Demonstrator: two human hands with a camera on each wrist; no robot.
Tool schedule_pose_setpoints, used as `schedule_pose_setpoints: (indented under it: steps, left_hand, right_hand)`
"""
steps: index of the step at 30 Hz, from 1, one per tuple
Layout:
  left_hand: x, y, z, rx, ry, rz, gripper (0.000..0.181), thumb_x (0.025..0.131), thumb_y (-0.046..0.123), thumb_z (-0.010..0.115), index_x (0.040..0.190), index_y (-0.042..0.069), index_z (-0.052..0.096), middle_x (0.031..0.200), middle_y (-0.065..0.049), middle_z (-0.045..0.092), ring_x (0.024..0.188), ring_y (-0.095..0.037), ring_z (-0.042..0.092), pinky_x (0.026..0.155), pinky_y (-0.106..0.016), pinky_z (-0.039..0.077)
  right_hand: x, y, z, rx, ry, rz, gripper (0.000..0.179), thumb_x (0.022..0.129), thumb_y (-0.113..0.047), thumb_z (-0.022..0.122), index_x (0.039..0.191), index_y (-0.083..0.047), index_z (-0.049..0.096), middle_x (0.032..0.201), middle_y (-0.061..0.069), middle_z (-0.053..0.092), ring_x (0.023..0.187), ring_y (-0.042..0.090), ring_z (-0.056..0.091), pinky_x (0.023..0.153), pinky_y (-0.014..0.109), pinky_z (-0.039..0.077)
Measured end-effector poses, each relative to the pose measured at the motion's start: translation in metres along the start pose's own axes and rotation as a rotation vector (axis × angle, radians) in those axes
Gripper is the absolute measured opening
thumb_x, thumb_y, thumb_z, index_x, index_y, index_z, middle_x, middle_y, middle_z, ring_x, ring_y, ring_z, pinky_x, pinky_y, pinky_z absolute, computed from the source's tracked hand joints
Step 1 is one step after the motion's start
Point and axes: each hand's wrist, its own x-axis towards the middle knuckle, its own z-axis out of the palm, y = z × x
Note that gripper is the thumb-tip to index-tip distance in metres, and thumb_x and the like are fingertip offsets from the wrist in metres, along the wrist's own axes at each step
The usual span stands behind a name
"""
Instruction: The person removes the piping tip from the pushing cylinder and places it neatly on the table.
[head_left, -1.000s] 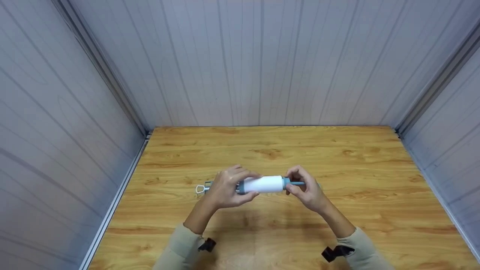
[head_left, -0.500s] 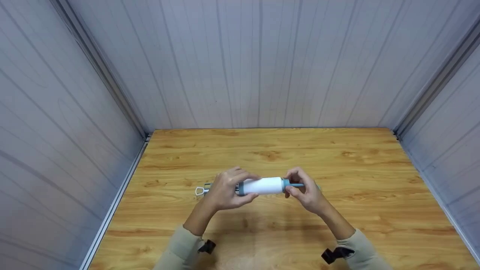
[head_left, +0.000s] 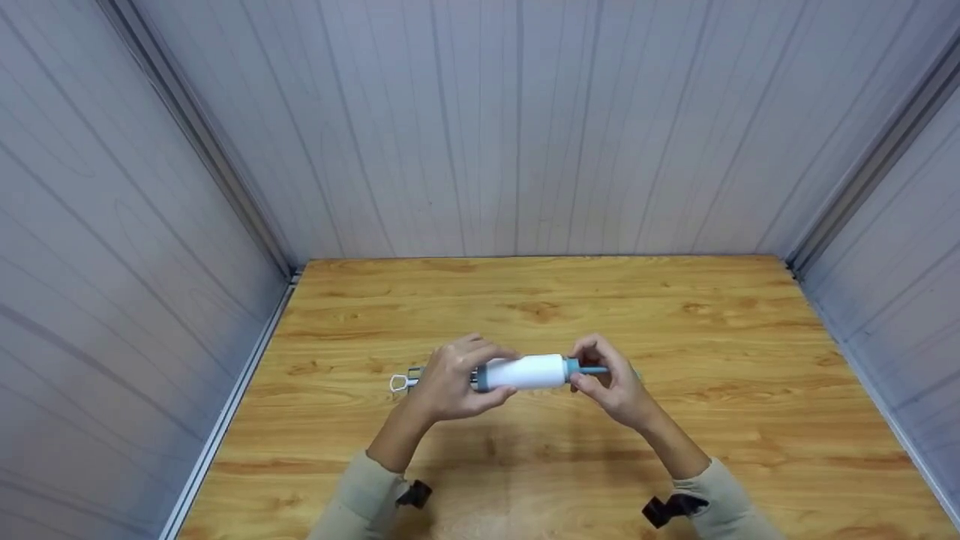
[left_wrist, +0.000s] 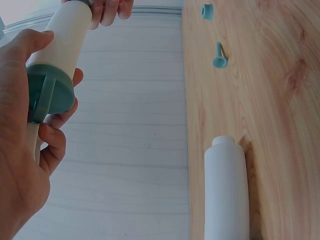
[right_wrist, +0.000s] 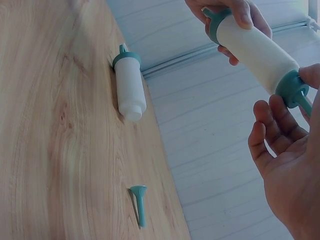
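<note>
Both hands hold up one white tube (head_left: 534,372) with teal ends, which looks like an icing syringe. My left hand (head_left: 452,379) grips its rear end, thumb and fingers around the teal rear cap (left_wrist: 60,82). A pale rod shows below that cap in the left wrist view. At the other end, my right hand (head_left: 616,388) pinches the teal front cap (right_wrist: 291,87) between thumb and fingers. From this cap a thin teal nozzle (head_left: 594,369) runs into the right palm, its tip partly hidden. In the head view, a white loop (head_left: 399,383) sticks out left of the left hand.
On the wooden table (head_left: 540,307) lies a second white tube (right_wrist: 130,87) with a teal looped cap. A loose teal funnel-shaped nozzle (right_wrist: 139,205) lies apart from it, and a small teal ring (left_wrist: 207,11) lies beyond. Pale panels (head_left: 517,127) enclose the table's back and sides.
</note>
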Motion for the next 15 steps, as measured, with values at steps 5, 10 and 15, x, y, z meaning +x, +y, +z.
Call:
schedule_pose_setpoints:
  steps: [5, 10, 15]
  left_hand:
    - [-0.0005, 0.0006, -0.0002, 0.0, 0.002, -0.009, 0.036, 0.092, 0.037, 0.088, 0.123, 0.019, 0.084, 0.113, -0.004, 0.088, 0.095, -0.022, 0.08, 0.075, -0.036, 0.066]
    - [-0.0005, 0.0008, -0.0003, 0.002, 0.002, -0.008, 0.036, 0.092, 0.037, 0.088, 0.123, 0.019, 0.084, 0.112, -0.004, 0.088, 0.096, -0.023, 0.08, 0.075, -0.038, 0.066]
    - [-0.0004, 0.0007, -0.0005, 0.012, 0.002, -0.006, 0.037, 0.091, 0.036, 0.089, 0.123, 0.019, 0.084, 0.11, -0.004, 0.088, 0.09, -0.02, 0.077, 0.07, -0.034, 0.064]
  right_hand:
    - [0.0001, -0.0002, 0.0005, -0.001, -0.004, -0.02, 0.027, 0.098, 0.021, 0.056, 0.124, 0.015, 0.051, 0.119, -0.007, 0.066, 0.098, 0.005, 0.067, 0.081, 0.023, 0.062]
    - [0.0003, -0.0007, 0.0007, -0.018, 0.006, -0.029, 0.028, 0.096, 0.022, 0.06, 0.123, 0.016, 0.052, 0.12, -0.008, 0.066, 0.104, 0.004, 0.068, 0.085, 0.022, 0.062]
    - [0.0011, 0.0, -0.0008, -0.022, 0.0, -0.047, 0.027, 0.096, 0.023, 0.06, 0.121, 0.016, 0.052, 0.116, -0.01, 0.067, 0.104, 0.003, 0.068, 0.088, 0.021, 0.062]
